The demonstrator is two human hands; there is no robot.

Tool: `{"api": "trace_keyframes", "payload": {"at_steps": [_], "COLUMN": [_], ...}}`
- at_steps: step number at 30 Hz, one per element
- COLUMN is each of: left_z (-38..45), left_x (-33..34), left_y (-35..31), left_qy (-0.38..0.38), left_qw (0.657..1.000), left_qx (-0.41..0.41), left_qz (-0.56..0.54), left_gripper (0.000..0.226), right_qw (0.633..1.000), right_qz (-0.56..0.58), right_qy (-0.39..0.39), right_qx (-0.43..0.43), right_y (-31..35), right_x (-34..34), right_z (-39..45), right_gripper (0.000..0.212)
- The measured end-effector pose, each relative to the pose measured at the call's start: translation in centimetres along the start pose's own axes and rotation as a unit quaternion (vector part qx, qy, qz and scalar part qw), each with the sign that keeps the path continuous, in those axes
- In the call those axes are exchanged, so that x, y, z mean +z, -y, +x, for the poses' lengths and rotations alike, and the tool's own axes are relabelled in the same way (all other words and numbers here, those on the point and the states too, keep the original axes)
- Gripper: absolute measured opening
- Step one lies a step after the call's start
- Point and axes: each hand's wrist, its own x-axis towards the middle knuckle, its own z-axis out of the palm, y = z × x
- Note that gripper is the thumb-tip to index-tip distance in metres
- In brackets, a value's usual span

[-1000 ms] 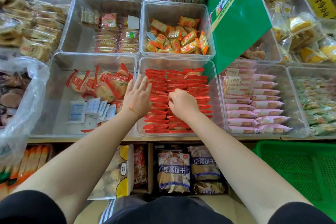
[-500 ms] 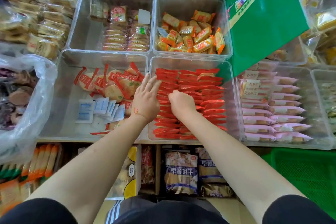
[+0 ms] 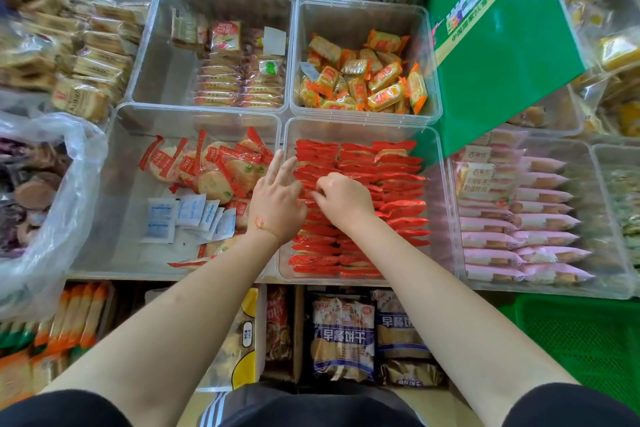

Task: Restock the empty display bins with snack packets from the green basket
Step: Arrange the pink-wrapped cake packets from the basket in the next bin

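Both hands [image 3: 277, 204] in the near middle bin [image 3: 440, 191] on packets [image 3: 381, 180], basket [image 3: 581, 340] lower right, bagged biscuits [image 3: 343, 336] below

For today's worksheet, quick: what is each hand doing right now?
Left hand: open, fingers straight over the red packets.
Right hand: fingers curled on the red packets; a grip cannot be told.

Black short sleeves [image 3: 62, 407], thin wrist string [image 3: 265, 227]

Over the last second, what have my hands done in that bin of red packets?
Little changed. The left hand kept its straight fingers at the left edge of the red snack packets; the right hand stayed curled on the rows mid-bin. The clear plastic bin and packet rows look unmoved.
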Motion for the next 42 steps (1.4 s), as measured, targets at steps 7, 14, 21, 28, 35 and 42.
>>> {"api": "trace_keyframes", "payload": {"at_steps": [7, 14, 21, 28, 35, 42], "left_z": [-0.1, -0.2, -0.3, -0.2, -0.2, -0.1], "left_x": [-0.6, -0.7, -0.9, -1.0, -1.2, -1.1], "left_y": [-0.3, -0.4, -0.6, -0.7, -0.8, -0.8], "left_qy": [0.022, 0.015, 0.011, 0.019, 0.026, 0.032], "left_qw": [1.000, 1.000, 1.000, 1.000, 1.000, 0.999], "left_qx": [0.002, -0.001, -0.006, -0.012, -0.013, -0.016], "left_qz": [0.022, 0.017, 0.011, 0.013, 0.007, 0.019], "left_gripper": [0.020, 0.018, 0.019, 0.027, 0.028, 0.032], "right_qw": [0.998, 0.997, 0.999, 0.994, 0.999, 0.998], "right_qz": [-0.056, -0.065, -0.046, -0.008, -0.031, 0.027], "right_qy": [0.024, -0.006, -0.008, -0.106, -0.009, -0.055], "right_qx": [-0.021, -0.033, -0.027, 0.010, 0.022, 0.032], "right_y": [-0.3, 0.7, 0.4, -0.2, -0.3, 0.5], "right_x": [0.6, 0.3, 1.4, -0.6, -0.4, 1.0], "right_z": [0.1, 0.3, 0.1, 2.4, 4.7, 5.4], "right_gripper": [0.008, 0.016, 0.014, 0.019, 0.009, 0.015]}}
